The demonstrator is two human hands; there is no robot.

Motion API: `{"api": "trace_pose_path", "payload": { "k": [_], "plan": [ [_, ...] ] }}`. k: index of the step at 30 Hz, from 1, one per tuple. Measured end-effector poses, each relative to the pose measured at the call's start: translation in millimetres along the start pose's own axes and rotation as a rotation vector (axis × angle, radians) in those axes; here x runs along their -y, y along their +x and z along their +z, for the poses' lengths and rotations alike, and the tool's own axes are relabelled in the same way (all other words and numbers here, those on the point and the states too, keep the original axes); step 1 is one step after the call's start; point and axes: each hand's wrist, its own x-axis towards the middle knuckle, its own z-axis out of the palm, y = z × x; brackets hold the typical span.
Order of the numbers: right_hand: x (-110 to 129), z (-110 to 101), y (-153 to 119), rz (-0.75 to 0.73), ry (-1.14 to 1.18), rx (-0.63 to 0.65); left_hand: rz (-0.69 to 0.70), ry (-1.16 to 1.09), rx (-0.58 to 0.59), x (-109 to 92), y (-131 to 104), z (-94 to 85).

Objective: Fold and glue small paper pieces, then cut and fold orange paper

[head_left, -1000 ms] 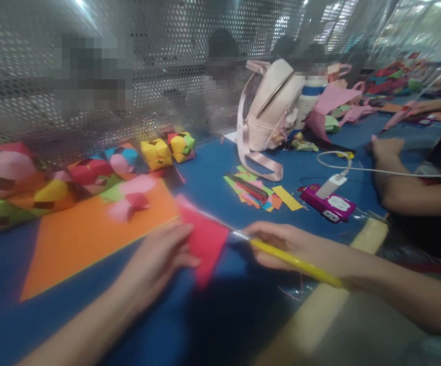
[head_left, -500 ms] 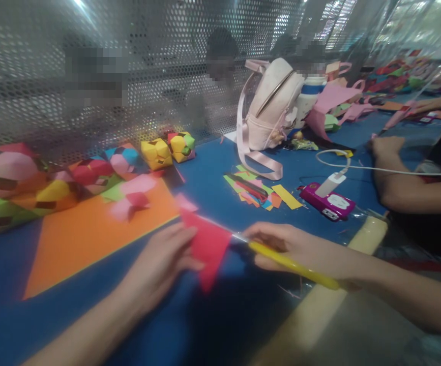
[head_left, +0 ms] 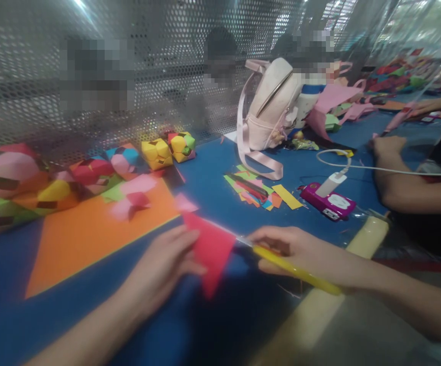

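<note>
Left fingers [head_left: 188, 239] pinch red paper [head_left: 214, 249], right fingers [head_left: 275, 234] grip 1 yellow-handled tool [head_left: 296, 270]; orange paper [head_left: 98, 234] lies beyond the left fingers

Your left hand [head_left: 170, 259] pinches red paper [head_left: 215, 249]; your right hand [head_left: 300, 249] grips a yellow tool [head_left: 295, 270], its metal end at the paper's upper edge. An orange sheet [head_left: 101, 239] lies nearby.

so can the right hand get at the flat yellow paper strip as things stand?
Likely yes for a touch: the flat yellow paper strip lies just beyond the right hand, nothing visibly between. Gripping it probably means releasing the yellow-handled metal tool.
</note>
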Motion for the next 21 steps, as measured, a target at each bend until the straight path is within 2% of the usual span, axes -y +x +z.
{"api": "trace_pose_path", "payload": {
  "k": [14,21],
  "plan": [
    [-4,6,0,-0.027,-0.051,-0.025,-0.040,0.009,0.066,4,-9,5.9],
    [-2,9,0,-0.054,0.013,-0.013,-0.069,-0.001,0.105,5,-11,7.3]
  ]
}}
